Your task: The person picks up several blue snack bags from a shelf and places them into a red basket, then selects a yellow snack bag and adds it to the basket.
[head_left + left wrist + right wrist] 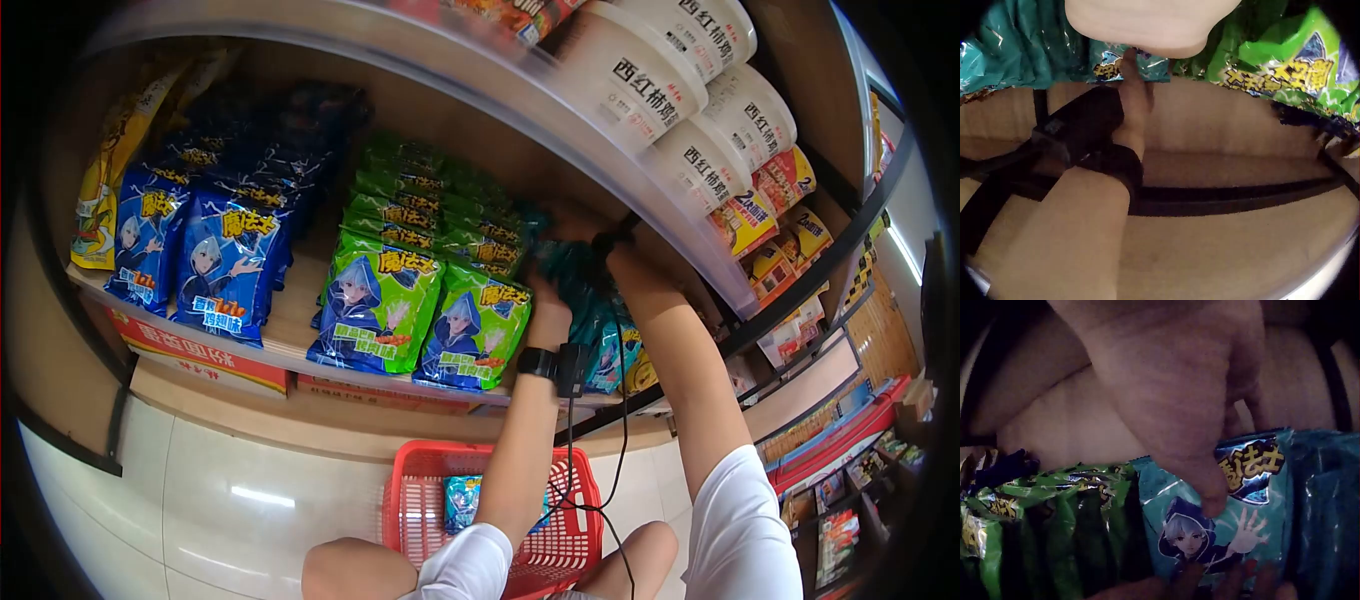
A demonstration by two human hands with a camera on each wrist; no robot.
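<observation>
In the right wrist view, my right hand (1179,394) grips the top of a teal packet (1275,519) with a hooded figure on it, thumb on the front. Fingertips (1266,581) of my left hand lie over its lower front; how far they curl cannot be told. In the head view, my left hand (550,312) and my darkly shadowed right hand (615,245) are close together by the teal packets (603,350). The left wrist view shows the palm side of my left hand (1154,25) covering part of a teal packet (1107,59).
Green packets (375,300) and blue packets (225,260) stand in rows to the left. A clear shelf edge (600,130) and white tubs (640,85) are above. Below, a red basket (405,500) holds teal packets (460,500). Black cables (625,440) hang near the forearms.
</observation>
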